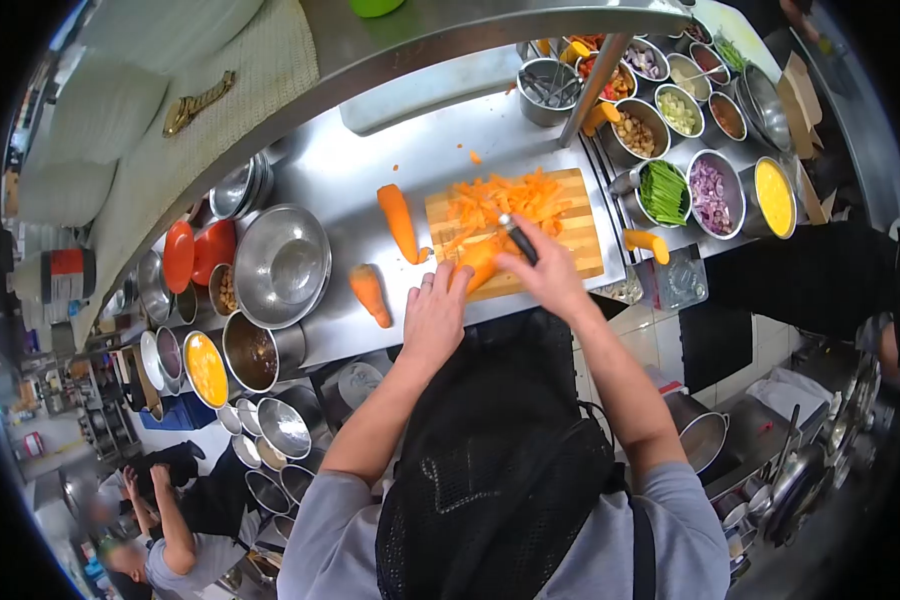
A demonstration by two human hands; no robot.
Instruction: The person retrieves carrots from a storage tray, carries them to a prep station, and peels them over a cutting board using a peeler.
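Observation:
A carrot (480, 262) lies on the near part of the wooden cutting board (588, 255), with the fingers of my left hand (436, 312) closed on its near end. My right hand (552, 275) grips a tool with a black handle (521, 241) and a metal end, held over the carrot. Its blade is hidden or too blurred to name its kind. A loose heap of orange carrot strips (515, 200) covers the far half of the board. To the left on the steel counter rest two more carrots, a long bright one (398, 222) and a shorter, duller one (369, 295).
Steel bowls (282, 265), a pot (251, 350) and a container of yellow liquid (207, 368) crowd the left. On the right stand tubs of chopped greens (663, 192), purple onion (711, 195) and yellow liquid (774, 197). A shelf (450, 50) overhangs the back. Another person (185, 535) is at lower left.

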